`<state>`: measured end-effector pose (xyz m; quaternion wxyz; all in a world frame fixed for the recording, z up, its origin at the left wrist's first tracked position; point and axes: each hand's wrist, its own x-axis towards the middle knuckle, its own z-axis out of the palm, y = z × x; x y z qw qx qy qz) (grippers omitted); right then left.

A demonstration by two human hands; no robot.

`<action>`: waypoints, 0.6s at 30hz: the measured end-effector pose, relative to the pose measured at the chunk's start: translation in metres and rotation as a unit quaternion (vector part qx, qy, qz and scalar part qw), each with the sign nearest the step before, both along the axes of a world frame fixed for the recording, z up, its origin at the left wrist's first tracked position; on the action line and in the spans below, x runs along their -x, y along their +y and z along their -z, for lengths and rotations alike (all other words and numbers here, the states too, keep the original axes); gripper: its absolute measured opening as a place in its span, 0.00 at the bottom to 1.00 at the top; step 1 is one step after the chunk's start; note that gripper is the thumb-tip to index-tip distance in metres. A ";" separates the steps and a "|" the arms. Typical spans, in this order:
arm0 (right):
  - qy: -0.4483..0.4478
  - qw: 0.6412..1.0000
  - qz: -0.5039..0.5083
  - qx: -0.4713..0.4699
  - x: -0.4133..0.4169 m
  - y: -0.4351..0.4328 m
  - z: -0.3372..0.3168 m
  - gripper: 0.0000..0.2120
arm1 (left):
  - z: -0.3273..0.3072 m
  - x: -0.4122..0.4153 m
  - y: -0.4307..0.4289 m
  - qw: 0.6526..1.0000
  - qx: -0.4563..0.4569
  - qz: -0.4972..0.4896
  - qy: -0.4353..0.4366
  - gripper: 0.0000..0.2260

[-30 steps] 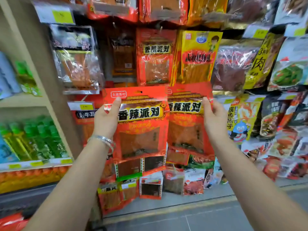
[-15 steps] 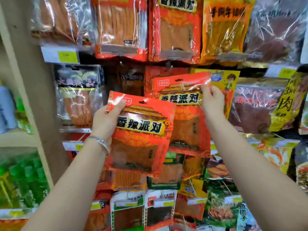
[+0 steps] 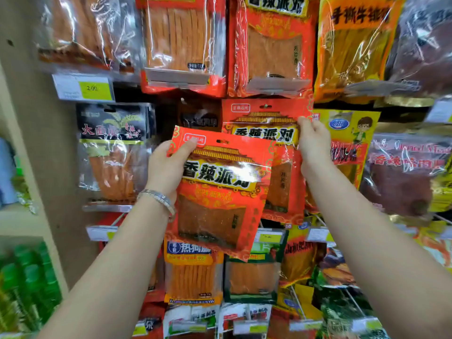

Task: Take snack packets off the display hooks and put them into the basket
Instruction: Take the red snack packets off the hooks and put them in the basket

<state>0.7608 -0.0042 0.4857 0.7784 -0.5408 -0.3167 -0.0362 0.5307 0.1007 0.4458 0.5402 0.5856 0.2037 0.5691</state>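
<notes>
Snack packets, two red ones, one per hand, held up against the hanging display. Left hand [image 3: 164,170] grips the front red packet [image 3: 220,192] at its top-left corner, thumb laid across the front and fingers hidden behind; the packet is tilted with its top leaning left. A silver bracelet [image 3: 159,199] sits on that wrist. Right hand [image 3: 315,145] has curled fingers pinching the upper right edge of the rear red packet [image 3: 265,118]. That one is upright, partly covered by the front one, just under the upper row of hanging packets [image 3: 271,45]. Can't tell if its hang hole is on a hook. Yellow price tag [image 3: 84,88] at upper left.

Versus half a second ago, the rear packet sits higher and straighter, no longer tilted, and the front packet is roughly where it was. A second ago both were side by side, lower down.
</notes>
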 end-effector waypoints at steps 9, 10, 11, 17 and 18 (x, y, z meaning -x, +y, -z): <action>0.054 0.998 -0.018 0.004 -0.002 0.009 -0.008 0.12 | 0.000 -0.005 0.003 1.000 -0.013 -0.015 0.006 0.06; 0.053 0.998 -0.012 0.012 -0.004 0.010 -0.008 0.12 | 0.001 -0.005 0.003 1.000 -0.014 -0.016 0.007 0.06; 0.046 0.999 -0.002 0.023 -0.006 0.011 -0.007 0.13 | 0.001 -0.005 0.003 1.000 -0.014 -0.015 0.007 0.06; -0.088 0.985 0.099 0.112 -0.013 0.019 0.000 0.16 | 0.001 -0.005 0.002 1.000 -0.009 -0.014 0.004 0.06; -0.131 0.970 0.129 0.160 -0.013 0.018 0.000 0.14 | 0.001 -0.005 0.002 1.000 -0.008 -0.016 0.005 0.06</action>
